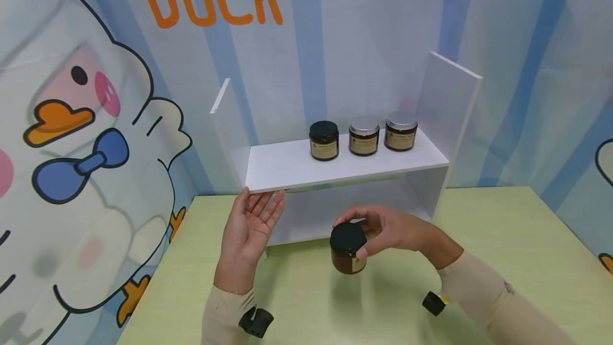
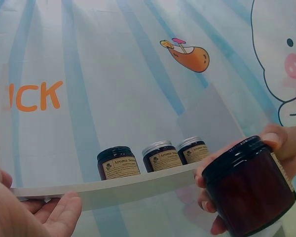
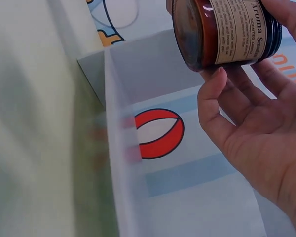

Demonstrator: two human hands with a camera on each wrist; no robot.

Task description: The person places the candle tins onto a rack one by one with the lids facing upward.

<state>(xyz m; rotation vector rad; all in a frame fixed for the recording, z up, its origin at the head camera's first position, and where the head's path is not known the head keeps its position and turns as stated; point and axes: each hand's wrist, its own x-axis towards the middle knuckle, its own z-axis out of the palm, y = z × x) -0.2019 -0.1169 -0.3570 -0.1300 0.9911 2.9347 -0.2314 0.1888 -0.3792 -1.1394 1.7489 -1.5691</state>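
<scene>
My right hand [image 1: 395, 228] grips a dark amber scented-candle jar [image 1: 346, 255] with a black lid, held above the table in front of the shelf unit. In the right wrist view its tan label [image 3: 237, 29] shows, and the fingers and thumb are round the jar. My left hand [image 1: 246, 236], palm up with fingers fairly straight, touches the front left corner of the white upper shelf board [image 1: 278, 166] from below. Along that board stand a black-lidded jar [image 1: 324, 148] and two silver-lidded jars, one in the middle [image 1: 364, 145] and one at right [image 1: 400, 138].
Upright side panels rise at the left [image 1: 230, 132] and right [image 1: 447, 105] of the shelf unit. Below the upper board is a lower shelf [image 1: 306, 217]. The unit stands on a pale green table [image 1: 297, 307], before a printed duck backdrop [image 1: 373, 31].
</scene>
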